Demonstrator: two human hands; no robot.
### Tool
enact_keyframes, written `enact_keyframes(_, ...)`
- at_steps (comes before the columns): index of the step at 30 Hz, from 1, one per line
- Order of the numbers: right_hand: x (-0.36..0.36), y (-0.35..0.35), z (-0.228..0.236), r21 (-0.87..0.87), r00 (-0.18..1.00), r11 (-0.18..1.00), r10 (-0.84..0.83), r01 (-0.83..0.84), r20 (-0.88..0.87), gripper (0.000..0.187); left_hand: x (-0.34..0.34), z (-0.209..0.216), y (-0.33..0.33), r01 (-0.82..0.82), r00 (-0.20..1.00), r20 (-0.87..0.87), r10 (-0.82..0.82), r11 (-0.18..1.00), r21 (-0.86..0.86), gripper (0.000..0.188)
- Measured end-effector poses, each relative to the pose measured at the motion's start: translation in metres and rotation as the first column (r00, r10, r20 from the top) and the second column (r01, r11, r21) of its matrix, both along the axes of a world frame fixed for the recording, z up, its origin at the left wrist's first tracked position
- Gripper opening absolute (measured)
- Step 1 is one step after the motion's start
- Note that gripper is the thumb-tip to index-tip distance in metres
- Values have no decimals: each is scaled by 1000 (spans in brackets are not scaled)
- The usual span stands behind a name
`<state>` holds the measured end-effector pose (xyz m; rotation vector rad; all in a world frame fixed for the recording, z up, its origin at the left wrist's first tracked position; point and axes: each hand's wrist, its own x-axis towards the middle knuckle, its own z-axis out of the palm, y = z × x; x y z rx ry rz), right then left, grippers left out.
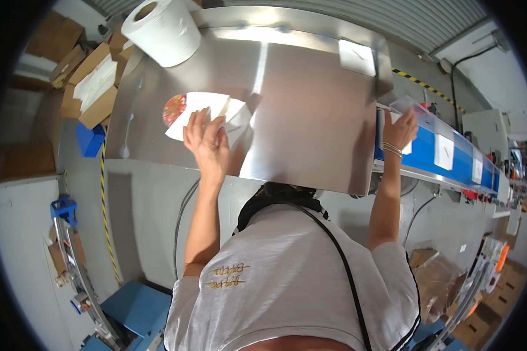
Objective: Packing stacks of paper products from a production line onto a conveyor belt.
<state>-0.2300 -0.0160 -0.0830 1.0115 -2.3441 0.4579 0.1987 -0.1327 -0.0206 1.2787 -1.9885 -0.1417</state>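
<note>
My left hand (206,143) is over a crumpled white cloth or paper wipe (208,104) on the steel table. Its fingers are bent and pressed into the wipe. A round piece with a red, flowery pattern (174,109) sticks out from the wipe's left side; the rest of it is covered. Beyond the table's right edge, my right hand (400,130) reaches over the start of a blue conveyor belt (421,147). Its fingers look stretched out, slightly blurred, above a white flat piece (384,121) that the hand partly hides.
A big white paper roll (163,32) stands at the table's back left. One white square piece (357,57) lies at the back right of the steel table (310,117). Further white squares (444,152) ride on the belt, beside a clear guard. Open cardboard boxes (93,88) are at left.
</note>
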Motion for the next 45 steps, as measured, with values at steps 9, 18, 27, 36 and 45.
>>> enact_keyframes(9, 216, -133, 31, -468, -147, 363, 643, -806, 752, 50, -2, 10, 1, 80, 995, 50, -83, 994, 73, 34)
enact_keyframes(18, 120, -69, -32, -481, 282, 806, 578, -345, 766, 20, 18, 2, -13, -35, 992, 120, 41, 998, -50, 40)
enact_keyframes(27, -56, 46, -25, 9, 977, 988, -155, 156, 145, 55, 13, -2, -11, -5, 999, 43, 6, 999, -37, 32)
enact_keyframes(36, 195, -119, 29, -384, -39, 409, 641, -828, 767, 58, 16, 4, -9, 35, 995, 96, -32, 999, -33, 31)
enact_keyframes(45, 210, -134, 14, -515, -214, 391, 599, -763, 771, 35, 21, 6, -19, 16, 997, 75, -11, 998, -61, 28)
